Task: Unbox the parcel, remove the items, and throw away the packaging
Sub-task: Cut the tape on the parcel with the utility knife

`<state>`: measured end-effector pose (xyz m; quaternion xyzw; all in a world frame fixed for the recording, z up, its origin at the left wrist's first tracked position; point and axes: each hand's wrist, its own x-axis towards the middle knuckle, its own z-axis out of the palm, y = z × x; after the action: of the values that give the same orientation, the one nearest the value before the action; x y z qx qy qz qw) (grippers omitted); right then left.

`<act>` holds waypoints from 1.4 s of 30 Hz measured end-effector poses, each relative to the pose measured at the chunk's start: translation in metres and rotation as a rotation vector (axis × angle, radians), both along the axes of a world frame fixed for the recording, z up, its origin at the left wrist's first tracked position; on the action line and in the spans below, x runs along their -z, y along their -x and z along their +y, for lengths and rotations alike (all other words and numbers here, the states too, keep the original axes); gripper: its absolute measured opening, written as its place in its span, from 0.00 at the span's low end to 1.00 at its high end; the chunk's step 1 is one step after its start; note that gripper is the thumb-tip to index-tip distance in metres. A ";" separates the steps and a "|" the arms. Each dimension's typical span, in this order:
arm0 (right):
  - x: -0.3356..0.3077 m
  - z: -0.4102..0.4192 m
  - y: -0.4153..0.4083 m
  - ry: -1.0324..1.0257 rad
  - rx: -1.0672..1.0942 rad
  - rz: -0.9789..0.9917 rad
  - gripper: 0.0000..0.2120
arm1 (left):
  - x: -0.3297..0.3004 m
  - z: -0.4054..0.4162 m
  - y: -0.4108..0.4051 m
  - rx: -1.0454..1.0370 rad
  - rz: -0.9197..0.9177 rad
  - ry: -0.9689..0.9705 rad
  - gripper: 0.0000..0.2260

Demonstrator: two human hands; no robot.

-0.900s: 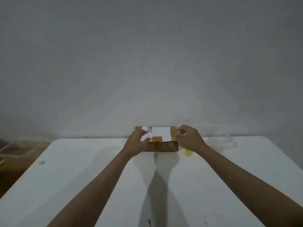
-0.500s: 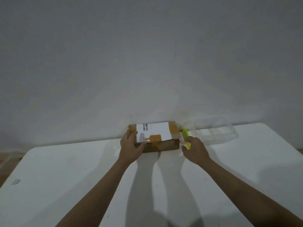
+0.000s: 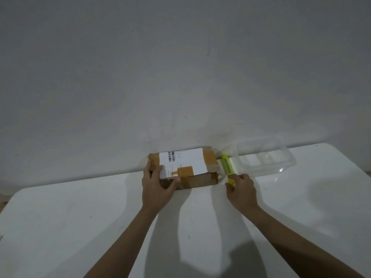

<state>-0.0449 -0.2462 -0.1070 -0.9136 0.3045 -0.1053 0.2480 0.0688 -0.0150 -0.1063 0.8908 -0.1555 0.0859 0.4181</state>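
Observation:
A small brown cardboard parcel [image 3: 197, 178] with a white shipping label and tan tape lies at the far middle of the white table [image 3: 80, 227], against the wall. My left hand [image 3: 155, 186] grips the parcel's left front corner, thumb on the label. Just right of the parcel lies a yellow-green utility knife [image 3: 227, 164]. My right hand [image 3: 242, 191] curls round the knife's near end.
A clear plastic container [image 3: 263, 157] stands at the back right of the table, beside the knife. A grey wall rises directly behind the table. The table's rounded left edge shows bare floor beyond it.
My right hand left the parcel's top right corner, moved right and took hold of the knife. My left hand shifted to the parcel's left corner. The view tilted lower.

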 end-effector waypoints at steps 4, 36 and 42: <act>0.002 -0.002 0.000 0.025 -0.007 -0.018 0.15 | 0.001 -0.013 0.003 -0.077 -0.028 0.011 0.35; -0.032 0.024 -0.022 -0.218 -0.253 -0.369 0.16 | 0.009 -0.016 0.002 -0.139 -0.071 -0.006 0.33; -0.029 0.013 -0.032 -0.303 -0.194 -0.388 0.11 | 0.007 -0.004 -0.003 -0.078 -0.122 -0.075 0.34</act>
<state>-0.0125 -0.2333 -0.0782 -0.8537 0.1746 -0.2073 0.4446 0.0722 -0.0193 -0.1137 0.9044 -0.1490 0.1502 0.3707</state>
